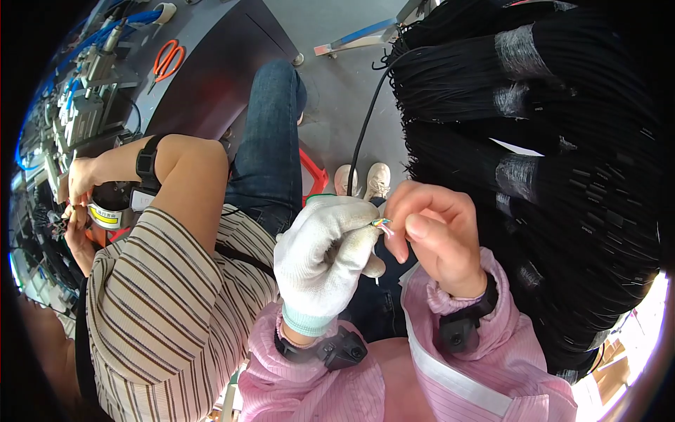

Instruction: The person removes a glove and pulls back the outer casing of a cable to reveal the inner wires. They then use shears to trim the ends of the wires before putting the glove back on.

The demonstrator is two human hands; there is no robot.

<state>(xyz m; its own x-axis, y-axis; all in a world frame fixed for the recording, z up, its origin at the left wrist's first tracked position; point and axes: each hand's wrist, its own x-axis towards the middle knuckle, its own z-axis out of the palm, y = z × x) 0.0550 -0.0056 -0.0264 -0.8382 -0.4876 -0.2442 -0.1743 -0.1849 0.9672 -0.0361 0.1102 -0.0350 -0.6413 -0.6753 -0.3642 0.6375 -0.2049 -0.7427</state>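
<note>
My left hand (320, 257), in a white knit glove, is closed round the end of a black cable (362, 137). Thin coloured wires (383, 224) fan out from between its thumb and forefinger, the individual strands too small to count. A small pale tip pokes out below the gloved fingers. My right hand (443, 235) is bare and hovers just right of the wires, its fingers loosely curved and the thumb apart from the wire ends. Nothing shows in its grasp.
Thick bundles of black cables (478, 77), bound with clear wrap, fill the right side. At left a co-worker in a striped shirt (165, 302) handles parts by metal fixtures (88, 116). Orange-handled scissors (167, 62) lie on the grey bench (211, 35). A red stool-like frame (313, 172) stands beyond my hands.
</note>
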